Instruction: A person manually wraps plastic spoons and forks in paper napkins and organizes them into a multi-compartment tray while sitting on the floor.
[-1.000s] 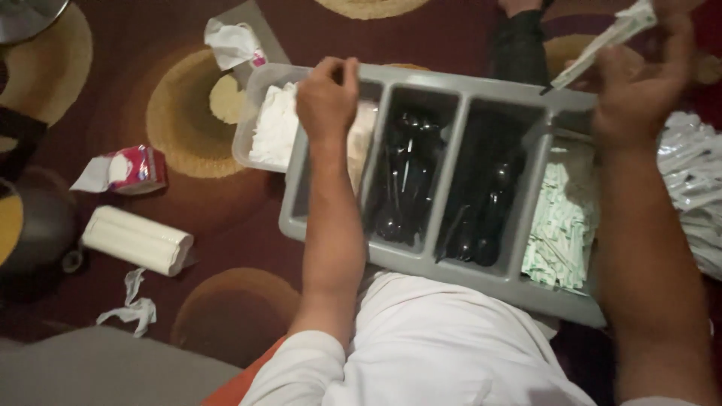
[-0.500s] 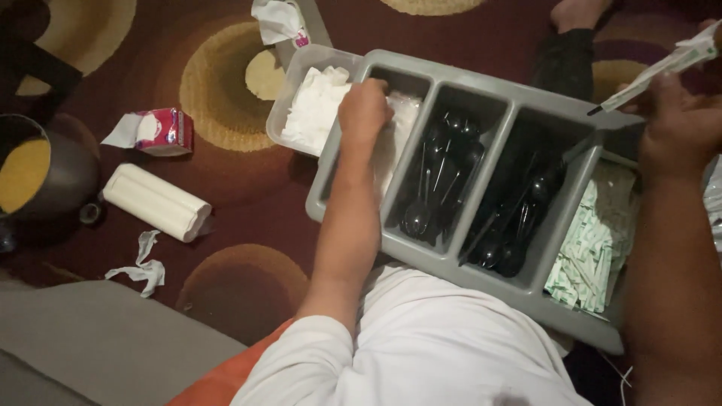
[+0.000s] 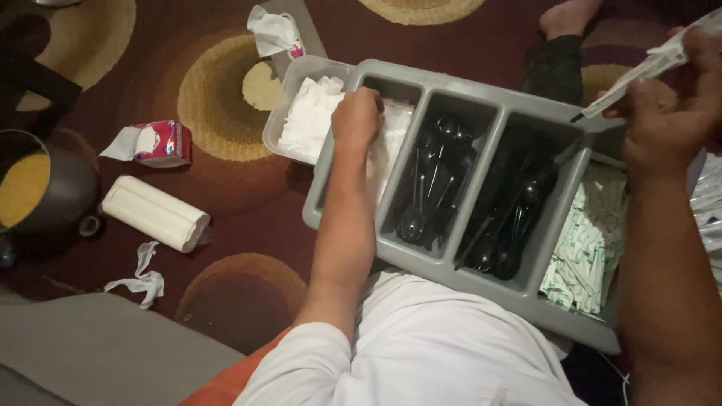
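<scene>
The left hand [image 3: 357, 120] is clenched inside the left-end compartment of the grey tray [image 3: 481, 94], touching the white napkins [image 3: 391, 139] there. The right hand [image 3: 665, 120] grasps a clear-wrapped cutlery packet [image 3: 650, 64] above the tray's far right corner. Black spoons [image 3: 432, 180] fill the adjacent compartment.

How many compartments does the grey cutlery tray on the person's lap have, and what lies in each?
4. Far left: white napkins, under the left hand. Next: black spoons. Third: more black cutlery. Far right: small green-and-white packets. Grey tray.
</scene>
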